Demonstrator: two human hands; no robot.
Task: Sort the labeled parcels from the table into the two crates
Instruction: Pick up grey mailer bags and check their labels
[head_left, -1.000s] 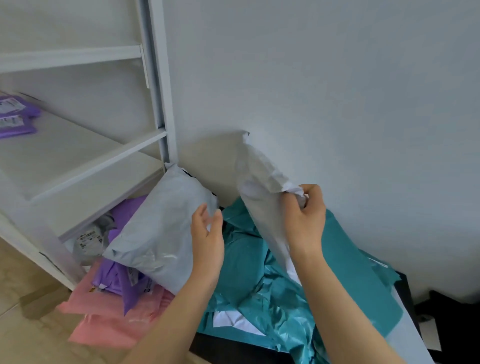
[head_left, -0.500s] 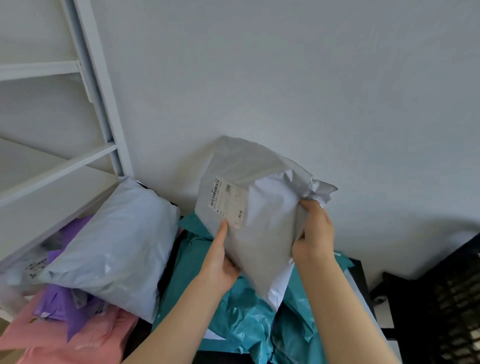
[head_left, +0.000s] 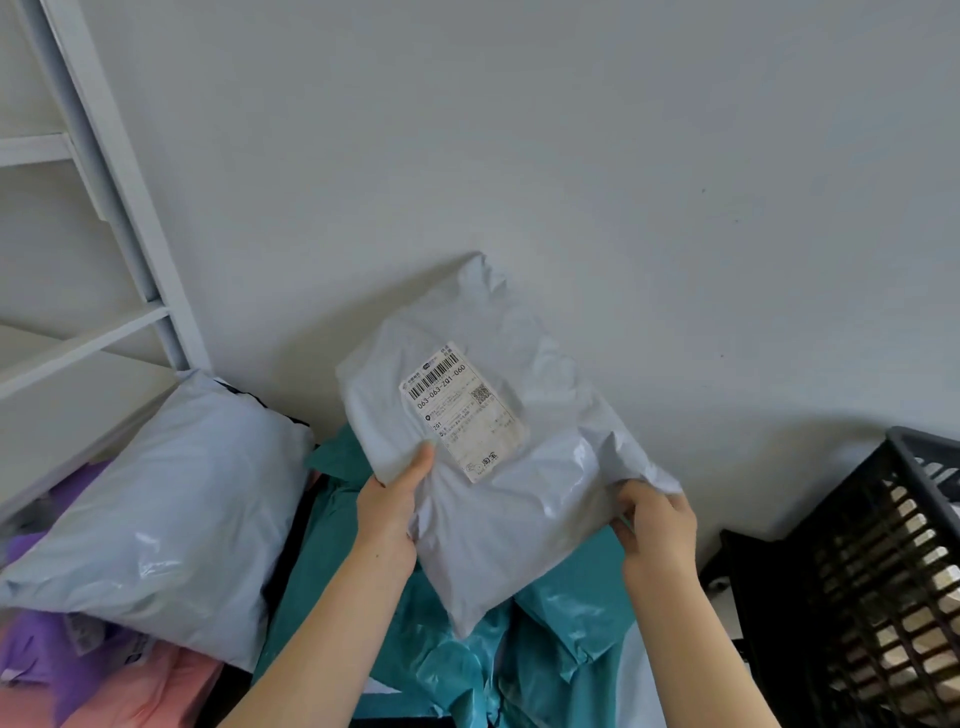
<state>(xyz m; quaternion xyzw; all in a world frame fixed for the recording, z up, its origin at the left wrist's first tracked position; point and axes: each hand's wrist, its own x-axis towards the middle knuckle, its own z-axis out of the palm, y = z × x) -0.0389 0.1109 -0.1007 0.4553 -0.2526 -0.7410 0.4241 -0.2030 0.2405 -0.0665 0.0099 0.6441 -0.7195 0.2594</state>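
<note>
We hold a pale grey plastic mailer parcel (head_left: 519, 509) up in front of the white wall (head_left: 571, 156), tilted, with its white printed shipping label (head_left: 464, 410) facing us. Our left hand (head_left: 392, 512) grips the parcel's left edge: the thumb lies on the front, just beside the label's lower corner, and the fingers are hidden behind the bag. Our right hand (head_left: 657, 530) pinches the crumpled right corner with its fingers curled round the plastic. The parcel is in the air above a heap of crinkled teal plastic mailers (head_left: 566, 623), and we cannot tell whether its lower tip touches them.

To the left, a second puffy pale grey mailer (head_left: 166, 519) leans on the pile against the foot of a white metal shelf frame (head_left: 119, 208). Under it lie purple plastic mailers (head_left: 36, 660) and pink plastic mailers (head_left: 156, 696). At the right edge stands a black slatted plastic crate (head_left: 883, 571), well apart from the held parcel; what it holds is too dim to make out.
</note>
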